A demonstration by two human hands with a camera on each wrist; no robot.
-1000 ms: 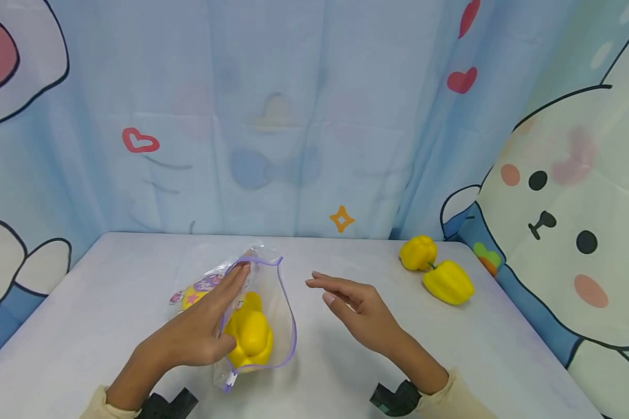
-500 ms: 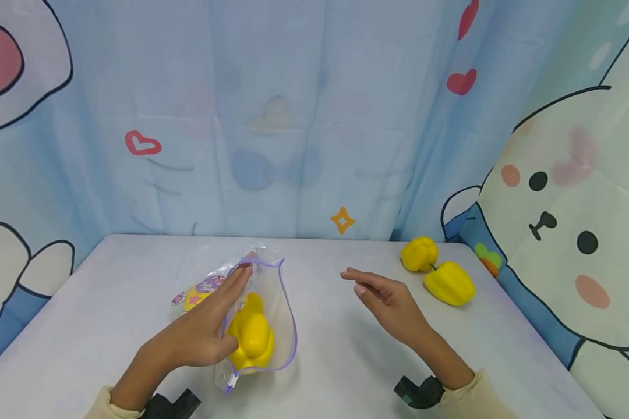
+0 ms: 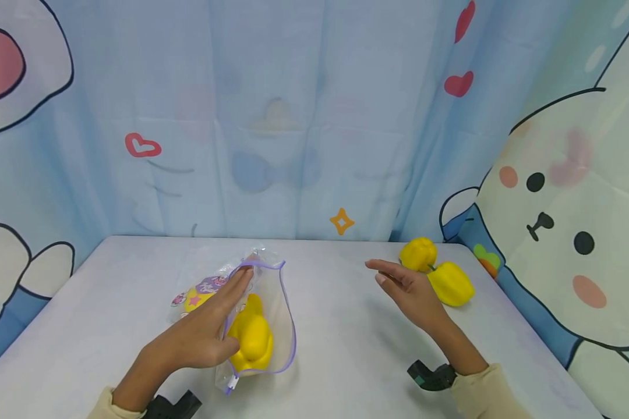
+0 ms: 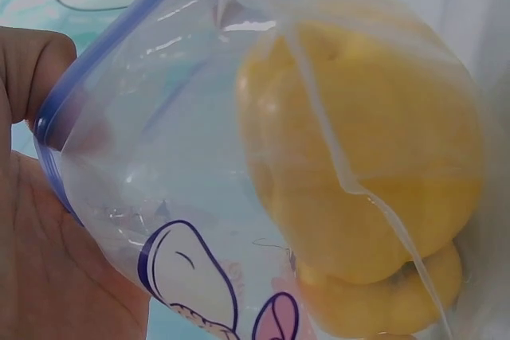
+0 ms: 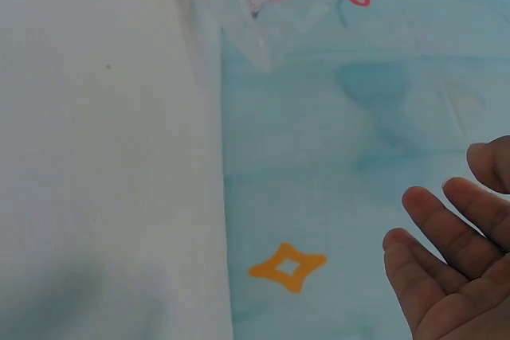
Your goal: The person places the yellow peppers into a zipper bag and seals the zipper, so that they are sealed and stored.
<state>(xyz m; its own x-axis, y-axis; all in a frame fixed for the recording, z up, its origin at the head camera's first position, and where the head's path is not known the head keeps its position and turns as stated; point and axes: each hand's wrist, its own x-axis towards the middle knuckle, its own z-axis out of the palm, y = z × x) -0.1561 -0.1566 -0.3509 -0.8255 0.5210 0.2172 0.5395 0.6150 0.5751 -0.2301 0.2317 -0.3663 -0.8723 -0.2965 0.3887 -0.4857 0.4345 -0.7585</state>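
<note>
I can read no word, brand or number. The purple patch (image 3: 211,284) on the zip bag (image 3: 294,334) I hold is too small to make out. Behind that bag, the curtain (image 3: 293,70) shows symbols: a heart outline (image 3: 144,153) left of it, an orange star (image 3: 335,220) and solid red hearts (image 3: 458,85) to its right.
</note>
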